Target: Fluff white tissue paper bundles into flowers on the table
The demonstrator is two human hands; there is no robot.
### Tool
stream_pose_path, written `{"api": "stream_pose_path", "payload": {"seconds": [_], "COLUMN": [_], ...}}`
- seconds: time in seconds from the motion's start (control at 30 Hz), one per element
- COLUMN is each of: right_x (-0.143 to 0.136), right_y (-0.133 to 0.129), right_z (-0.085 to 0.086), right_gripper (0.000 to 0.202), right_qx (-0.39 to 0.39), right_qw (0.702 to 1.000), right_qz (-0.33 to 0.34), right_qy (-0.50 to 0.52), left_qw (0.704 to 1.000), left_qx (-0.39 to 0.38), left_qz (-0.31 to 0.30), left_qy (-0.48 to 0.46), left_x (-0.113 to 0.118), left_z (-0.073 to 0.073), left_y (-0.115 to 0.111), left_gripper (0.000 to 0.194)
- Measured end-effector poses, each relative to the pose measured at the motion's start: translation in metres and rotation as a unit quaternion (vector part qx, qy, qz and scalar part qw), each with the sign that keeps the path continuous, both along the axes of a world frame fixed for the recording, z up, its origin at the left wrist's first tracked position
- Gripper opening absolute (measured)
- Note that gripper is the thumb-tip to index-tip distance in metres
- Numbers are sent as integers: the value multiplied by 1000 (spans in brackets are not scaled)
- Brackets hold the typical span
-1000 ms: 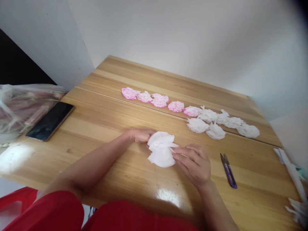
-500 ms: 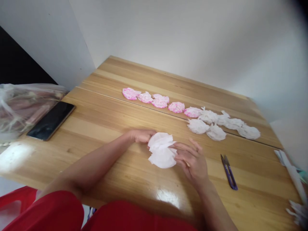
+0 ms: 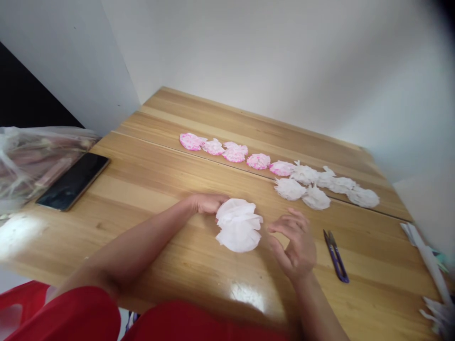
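A white tissue-paper flower (image 3: 239, 226) with ruffled, partly spread layers is held above the table by my left hand (image 3: 209, 203). That hand is closed on its left edge, and its fingertips are hidden behind the paper. Just to the right of the flower hovers my right hand (image 3: 294, 244), empty, fingers curved and apart from the thumb, not touching the paper. Purple thread snips (image 3: 336, 256) lie on the table to the right of that hand. Beyond my hands sit several finished-looking white paper flowers (image 3: 290, 188) and several pink-edged paper flowers (image 3: 234, 152) in a row.
The wooden table (image 3: 149, 175) meets walls at the back. On the left lie a black phone (image 3: 73, 181) and a clear plastic bag (image 3: 31, 163) with pinkish contents. White paper strips (image 3: 423, 255) and crumpled scraps (image 3: 439, 312) rest along the right edge.
My right hand has let go of the paper flower's right edge and drawn away to the right. The left hand keeps its hold, and the flower's layers look slightly more spread.
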State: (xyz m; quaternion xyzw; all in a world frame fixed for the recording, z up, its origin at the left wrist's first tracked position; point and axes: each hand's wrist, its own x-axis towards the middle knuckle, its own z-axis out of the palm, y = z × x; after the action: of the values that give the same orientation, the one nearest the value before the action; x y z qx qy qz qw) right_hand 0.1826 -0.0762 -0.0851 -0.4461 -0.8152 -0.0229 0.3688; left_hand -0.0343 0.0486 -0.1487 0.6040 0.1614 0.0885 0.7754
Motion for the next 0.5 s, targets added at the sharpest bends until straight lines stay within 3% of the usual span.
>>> {"api": "stream_pose_path", "payload": {"seconds": [0.17, 0.33, 0.5], "right_x": [-7, -8, -12], "right_y": [5, 5, 5], "right_z": [-5, -10, -5], "right_gripper": [28, 17, 18], "right_qx": [39, 66, 89], "right_qw": [999, 997, 995], "right_qz": [-1, -8, -21], "right_qy": [-37, -30, -35], "left_qw": [1000, 1000, 1000], "left_qx": [13, 11, 4], "left_qz": [-7, -10, 2], "left_qy": [3, 0, -1], "left_x": [0, 1, 1], "left_z": [4, 3, 0], "left_y": [-1, -1, -1], "left_gripper": [17, 18, 18]}}
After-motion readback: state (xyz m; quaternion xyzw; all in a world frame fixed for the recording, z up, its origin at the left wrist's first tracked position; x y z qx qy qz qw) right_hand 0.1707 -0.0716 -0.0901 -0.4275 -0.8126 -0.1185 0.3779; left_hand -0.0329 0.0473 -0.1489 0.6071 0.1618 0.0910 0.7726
